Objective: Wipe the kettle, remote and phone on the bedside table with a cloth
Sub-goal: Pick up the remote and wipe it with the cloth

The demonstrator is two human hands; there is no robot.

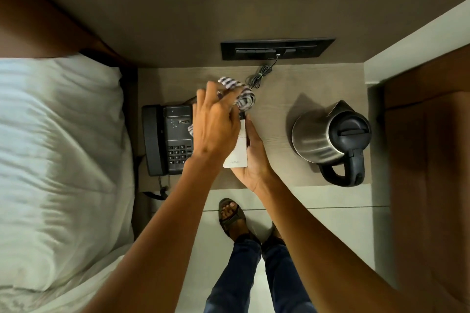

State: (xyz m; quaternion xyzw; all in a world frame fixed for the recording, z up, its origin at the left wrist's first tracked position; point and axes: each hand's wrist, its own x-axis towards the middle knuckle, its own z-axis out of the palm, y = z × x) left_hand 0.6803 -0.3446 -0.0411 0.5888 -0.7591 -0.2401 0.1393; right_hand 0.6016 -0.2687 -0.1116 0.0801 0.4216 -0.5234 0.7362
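Note:
My right hand (254, 157) cradles a slim white remote (237, 150) from below, above the bedside table (277, 99). My left hand (216, 124) grips a striped grey-and-white cloth (241, 95) and presses it over the remote's far end. A black desk phone (166, 140) lies at the table's left side, partly hidden by my left hand. A steel kettle (330, 138) with a black lid and handle stands upright on the right.
A black switch panel (276, 48) sits on the wall behind the table, with a coiled grey cable (258, 76) hanging from it. A bed with a white pillow (58, 147) lies to the left. A wooden panel (429, 147) borders the right. My feet stand on the floor below.

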